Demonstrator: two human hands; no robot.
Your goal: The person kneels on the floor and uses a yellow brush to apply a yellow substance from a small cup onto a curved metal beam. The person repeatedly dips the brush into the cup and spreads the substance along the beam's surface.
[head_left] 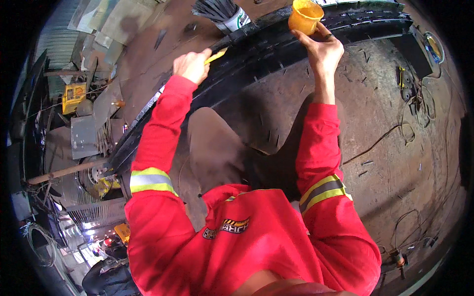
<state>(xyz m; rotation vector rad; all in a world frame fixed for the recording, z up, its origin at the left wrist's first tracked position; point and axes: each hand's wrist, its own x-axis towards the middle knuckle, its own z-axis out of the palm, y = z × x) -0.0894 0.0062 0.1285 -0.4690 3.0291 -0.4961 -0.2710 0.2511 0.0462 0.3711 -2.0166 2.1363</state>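
Observation:
My left hand (pixel 191 66) is closed round a slim yellow tool (pixel 216 55), whose exposed end points over the long black metal beam (pixel 256 54). What kind of tool it is, I cannot tell. At the beam's right part, my right hand (pixel 324 48) grips a translucent orange-yellow cup (pixel 304 19) by its lower side, with the thumb and fingers round it. The cup stands roughly upright above the beam, and its inside walls look stained. Some of the right fingers are hidden behind the cup and hand.
Beyond the beam stands a white bucket (pixel 233 22) of dark metal strips. Cables (pixel 390 135) and small scraps lie on the brown floor at right. Metal sheets, a yellow box (pixel 74 97) and a rusty bar (pixel 66 172) crowd the left.

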